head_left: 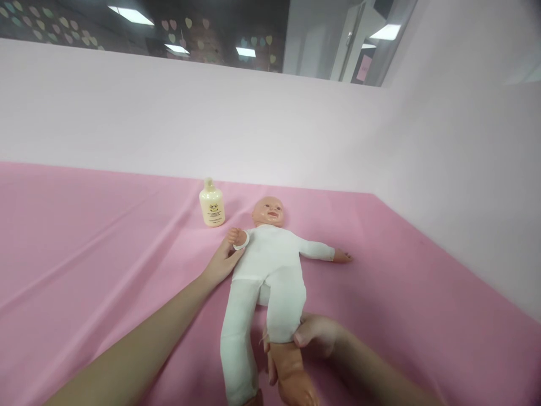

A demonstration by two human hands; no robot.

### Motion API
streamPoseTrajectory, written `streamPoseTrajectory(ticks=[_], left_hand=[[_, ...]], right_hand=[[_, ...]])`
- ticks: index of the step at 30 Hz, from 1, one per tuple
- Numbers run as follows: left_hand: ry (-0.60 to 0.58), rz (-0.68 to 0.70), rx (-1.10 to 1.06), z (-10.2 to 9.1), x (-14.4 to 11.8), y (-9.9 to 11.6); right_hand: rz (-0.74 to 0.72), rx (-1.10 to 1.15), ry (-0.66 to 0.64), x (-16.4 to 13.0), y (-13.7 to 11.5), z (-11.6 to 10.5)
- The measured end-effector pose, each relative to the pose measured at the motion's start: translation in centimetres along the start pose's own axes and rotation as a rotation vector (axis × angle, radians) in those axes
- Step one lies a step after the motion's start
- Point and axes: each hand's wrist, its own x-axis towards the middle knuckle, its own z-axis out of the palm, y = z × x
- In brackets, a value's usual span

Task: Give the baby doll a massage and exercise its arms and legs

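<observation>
A baby doll in a white fabric suit lies on its back on the pink cloth, its head toward the wall. My left hand is closed around the doll's arm on the left, with the thumb showing and the other fingers mostly hidden behind it. The doll's other arm stretches out to the right. Lower down, my right hand wraps around the doll's lower leg just above the bare foot, thumb on one side and fingertips on the other. The second leg lies straight beside it, its foot partly out of frame.
A pale yellow bottle with dark print stands upright left of the doll's head. Pink cloth covers the surface, with some folds. A white wall rises behind and to the right, with a window above.
</observation>
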Motion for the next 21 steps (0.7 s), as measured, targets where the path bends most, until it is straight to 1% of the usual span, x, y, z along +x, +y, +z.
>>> streamPoseTrajectory(ticks=[3,6,10,16,18,21], left_hand=[[-0.018,0.049,0.015,0.0,0.1,-0.4],[-0.021,0.074,0.022,-0.1,0.2,-0.7],[-0.020,0.085,0.049,-0.1,0.2,-0.8],[-0.034,0.089,0.030,-0.1,0.2,-0.6],[-0.042,0.102,0.035,-0.1,0.3,-0.7],[-0.035,0.113,0.049,-0.1,0.4,-0.9]], right_hand=[[-0.076,0.020,0.040,-0.2,0.8,-1.1],[-0.105,0.024,0.060,-0.2,1.2,-1.6],[-0.111,0.005,0.066,-0.1,0.7,-1.1],[-0.094,-0.024,0.117,-0.1,-0.3,-0.1],[-0.094,-0.027,0.164,-0.2,-0.4,-0.2],[-0.123,-0.015,0.318,-0.2,-0.6,-0.5]])
